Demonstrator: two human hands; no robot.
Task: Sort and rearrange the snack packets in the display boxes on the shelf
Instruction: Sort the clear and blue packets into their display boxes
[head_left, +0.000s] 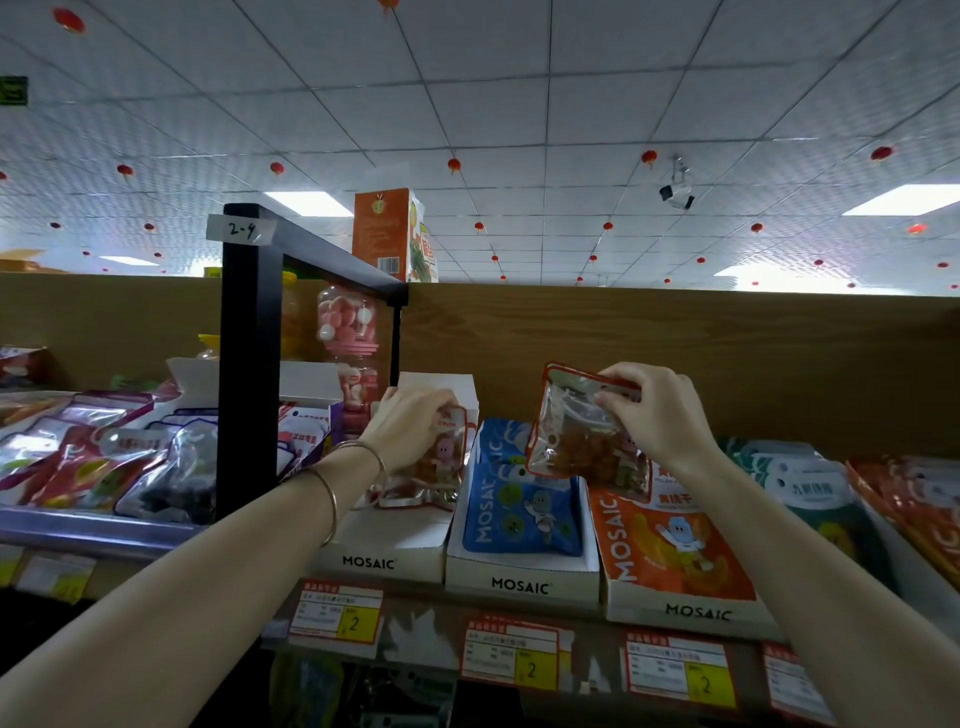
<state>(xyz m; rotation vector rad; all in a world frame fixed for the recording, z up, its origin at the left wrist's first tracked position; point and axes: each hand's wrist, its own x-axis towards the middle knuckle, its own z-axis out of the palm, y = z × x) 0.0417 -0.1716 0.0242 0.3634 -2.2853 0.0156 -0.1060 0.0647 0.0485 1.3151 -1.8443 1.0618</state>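
Note:
My right hand (655, 415) pinches the top of a red-edged clear snack packet (574, 434) and holds it in the air above the blue and orange boxes. In the leftmost white MOSAIC display box (387, 540), my left hand (410, 423) grips the upper part of another red-edged packet (439, 465) that stands upright. Blue packets (519, 512) fill the middle box (521, 577). Beside it on the right, orange packets (670, 545) fill a third box (691, 610).
A black shelf frame post (243, 364) stands left of my left arm, with assorted packets (104, 467) on a tray beyond it. Teal packets (810, 493) and orange packets (914, 499) lie at far right. Candy jars (347, 322) stand behind. Price tags (337, 613) line the shelf edge.

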